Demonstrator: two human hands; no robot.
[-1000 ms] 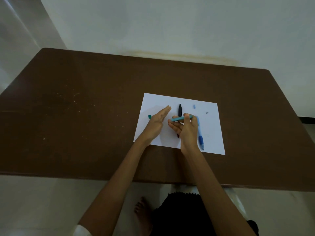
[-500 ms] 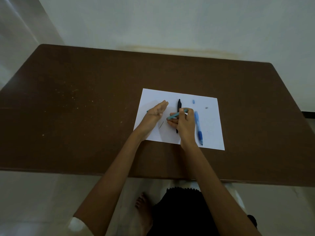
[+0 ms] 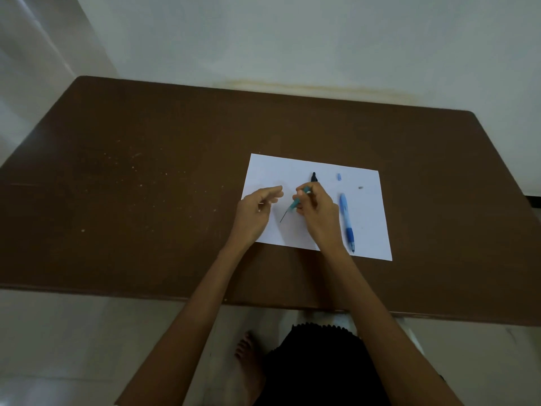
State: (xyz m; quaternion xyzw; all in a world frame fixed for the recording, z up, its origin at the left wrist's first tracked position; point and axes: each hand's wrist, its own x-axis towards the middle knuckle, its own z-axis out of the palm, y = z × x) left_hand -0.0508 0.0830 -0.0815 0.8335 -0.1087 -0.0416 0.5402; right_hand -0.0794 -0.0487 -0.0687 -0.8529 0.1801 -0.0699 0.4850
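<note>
Teal pen barrel [image 3: 297,202] sits pinched between the thumb and curled fingertips of the right hand [image 3: 317,212], slanting down to the left above the middle of a white paper sheet [image 3: 369,218]. A thin dark refill [image 3: 284,215] pokes out of its lower end like a needle, its tip close to the paper or on it. The barrel's upper end is hidden behind the knuckles.

Just to the left, with a gap between, the left hand [image 3: 254,213] hovers with its fingers loosely curled and thumb drawn near the forefinger. A pale speck shows at the fingertips, possibly a small part, but whether they pinch anything I cannot tell.

A black pen [image 3: 314,177] lies on the sheet beyond the right hand, only its rounded far end showing. Right of the hand lies a slim blue pen [image 3: 347,221] with a darker grip, tip towards the person. A small blue piece [image 3: 339,176] and a tiny grey bit [image 3: 360,188] lie near the sheet's far edge.

The sheet is flat and rectangular on a dark brown table [image 3: 146,200], matt and flecked with pale specks. Below the table's near edge shows a bare foot [image 3: 248,356] on a pale floor.
</note>
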